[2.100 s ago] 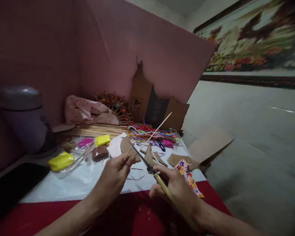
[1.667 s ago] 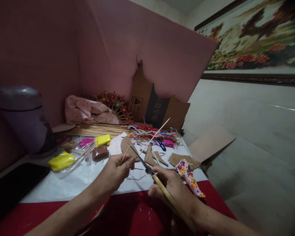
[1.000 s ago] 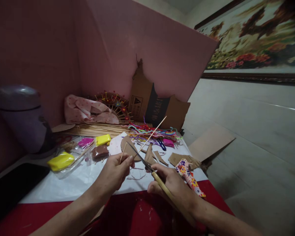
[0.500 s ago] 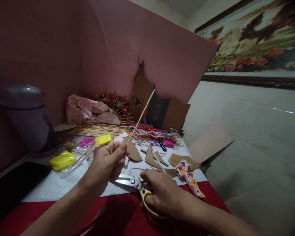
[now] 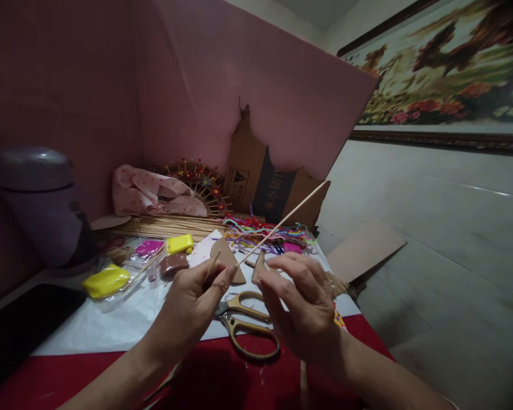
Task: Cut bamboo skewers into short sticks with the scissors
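Observation:
Pinched between thumb and fingers of my left hand point(image 5: 196, 299) is a long thin bamboo skewer point(image 5: 283, 222), which slants up to the right. A short stick end point(image 5: 214, 263) also pokes up from that hand. Just to the right, my right hand point(image 5: 305, 299) has its fingers curved and apart, with nothing visible in them. Below and between the hands lie scissors with gold handles point(image 5: 253, 340), their blades mostly hidden by my left hand. Behind them rest a cut cardboard piece point(image 5: 229, 259) and a smaller scrap point(image 5: 259, 267).
At the left stand a lidded tumbler point(image 5: 43, 205) and a black flat object point(image 5: 29, 330). Yellow clay packs point(image 5: 106, 281), a skewer bundle point(image 5: 171, 226), colourful pipe cleaners point(image 5: 265, 230) and a pin-studded arch point(image 5: 205, 182) lie beyond. Torn cardboard point(image 5: 243, 165) leans on the pink panel.
My right hand has let go of the scissors, which now lie on the table, and has risen beside the skewer. The skewer in my left hand has tilted further right.

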`<act>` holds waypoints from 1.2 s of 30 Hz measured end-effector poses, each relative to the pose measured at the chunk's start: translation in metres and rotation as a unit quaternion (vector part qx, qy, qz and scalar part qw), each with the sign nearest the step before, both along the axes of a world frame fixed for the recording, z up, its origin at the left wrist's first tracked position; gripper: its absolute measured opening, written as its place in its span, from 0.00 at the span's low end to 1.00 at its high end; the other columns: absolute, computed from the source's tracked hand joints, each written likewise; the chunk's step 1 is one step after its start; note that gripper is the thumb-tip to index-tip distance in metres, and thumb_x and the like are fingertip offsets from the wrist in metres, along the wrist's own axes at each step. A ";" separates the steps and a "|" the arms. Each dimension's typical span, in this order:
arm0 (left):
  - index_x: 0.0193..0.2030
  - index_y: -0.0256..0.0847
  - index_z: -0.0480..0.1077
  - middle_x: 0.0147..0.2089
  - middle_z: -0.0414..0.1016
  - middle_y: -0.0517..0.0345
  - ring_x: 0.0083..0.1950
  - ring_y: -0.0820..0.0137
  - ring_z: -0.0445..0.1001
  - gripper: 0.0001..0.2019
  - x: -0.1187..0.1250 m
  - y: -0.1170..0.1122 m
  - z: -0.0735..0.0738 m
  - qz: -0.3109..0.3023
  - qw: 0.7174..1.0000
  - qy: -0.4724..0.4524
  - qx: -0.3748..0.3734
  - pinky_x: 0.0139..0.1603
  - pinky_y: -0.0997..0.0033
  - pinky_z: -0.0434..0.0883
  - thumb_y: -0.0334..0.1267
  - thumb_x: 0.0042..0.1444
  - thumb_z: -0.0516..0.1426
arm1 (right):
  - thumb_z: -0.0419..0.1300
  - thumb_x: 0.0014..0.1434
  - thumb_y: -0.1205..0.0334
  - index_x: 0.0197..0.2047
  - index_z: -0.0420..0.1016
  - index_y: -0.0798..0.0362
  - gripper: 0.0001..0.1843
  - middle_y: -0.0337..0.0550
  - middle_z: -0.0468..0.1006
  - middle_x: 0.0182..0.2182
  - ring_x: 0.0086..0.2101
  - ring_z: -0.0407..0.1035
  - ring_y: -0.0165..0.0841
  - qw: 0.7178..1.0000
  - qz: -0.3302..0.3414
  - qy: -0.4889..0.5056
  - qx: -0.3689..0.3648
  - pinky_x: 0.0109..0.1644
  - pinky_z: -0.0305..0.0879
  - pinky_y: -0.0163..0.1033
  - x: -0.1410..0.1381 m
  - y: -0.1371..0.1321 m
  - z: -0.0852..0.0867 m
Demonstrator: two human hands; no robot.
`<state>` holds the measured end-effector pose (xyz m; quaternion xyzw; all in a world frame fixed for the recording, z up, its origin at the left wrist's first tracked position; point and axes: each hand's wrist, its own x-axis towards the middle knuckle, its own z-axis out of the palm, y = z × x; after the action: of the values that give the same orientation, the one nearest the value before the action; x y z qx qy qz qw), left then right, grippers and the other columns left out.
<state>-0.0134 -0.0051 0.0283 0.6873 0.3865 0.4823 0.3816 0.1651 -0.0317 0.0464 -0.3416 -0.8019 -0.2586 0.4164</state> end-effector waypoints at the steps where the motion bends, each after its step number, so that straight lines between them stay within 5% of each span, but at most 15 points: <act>1: 0.25 0.38 0.65 0.23 0.62 0.62 0.25 0.76 0.59 0.14 0.000 0.000 -0.002 0.007 0.999 0.030 0.030 0.27 0.76 0.59 0.42 0.58 0.51 | 0.59 0.56 0.69 0.42 0.73 0.54 0.10 0.47 0.77 0.42 0.46 0.65 0.39 0.999 -0.008 -0.021 0.032 0.50 0.61 0.47 0.000 0.001 0.005; 5: 0.23 0.38 0.64 0.20 0.61 0.63 0.22 0.76 0.58 0.12 -0.001 0.001 -0.009 0.075 0.966 0.160 0.187 0.26 0.74 0.56 0.38 0.58 0.52 | 0.58 0.59 0.66 0.48 0.71 0.54 0.13 0.44 0.76 0.48 0.53 0.62 0.40 0.993 -0.043 -0.097 0.052 0.60 0.52 0.52 -0.002 0.010 0.010; 10: 0.26 0.39 0.67 0.22 0.67 0.61 0.24 0.74 0.64 0.09 -0.003 0.003 -0.017 0.120 0.904 0.269 0.309 0.29 0.73 0.58 0.34 0.57 0.52 | 0.57 0.58 0.69 0.43 0.74 0.56 0.10 0.44 0.79 0.38 0.43 0.70 0.36 0.992 -0.018 -0.116 0.038 0.57 0.58 0.49 0.000 0.018 0.003; 19: 0.26 0.39 0.70 0.21 0.68 0.60 0.22 0.74 0.66 0.12 -0.006 0.007 -0.020 0.128 0.869 0.333 0.342 0.27 0.72 0.57 0.38 0.59 0.51 | 0.54 0.62 0.68 0.42 0.73 0.58 0.09 0.42 0.77 0.31 0.33 0.67 0.32 0.990 0.000 -0.138 -0.019 0.38 0.57 0.41 0.008 0.021 0.004; 30: 0.26 0.40 0.69 0.21 0.69 0.59 0.23 0.73 0.67 0.13 -0.005 0.006 -0.020 0.137 0.884 0.335 0.296 0.27 0.73 0.57 0.40 0.59 0.50 | 0.51 0.63 0.65 0.34 0.74 0.57 0.12 0.42 0.73 0.25 0.27 0.63 0.30 0.991 -0.035 -0.115 -0.064 0.32 0.51 0.37 0.000 0.020 0.003; 36: 0.24 0.39 0.66 0.20 0.67 0.60 0.21 0.74 0.65 0.14 -0.001 0.005 -0.022 0.168 0.866 0.353 0.313 0.25 0.73 0.54 0.40 0.59 0.50 | 0.50 0.63 0.65 0.33 0.74 0.55 0.12 0.42 0.72 0.23 0.27 0.64 0.31 0.990 -0.076 -0.086 -0.081 0.31 0.52 0.37 -0.011 0.016 -0.009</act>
<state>-0.0147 -0.0002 0.0065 0.8196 0.4335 0.3603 -0.1024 0.1541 -0.0161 0.0378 -0.4103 -0.8251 -0.2520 0.2958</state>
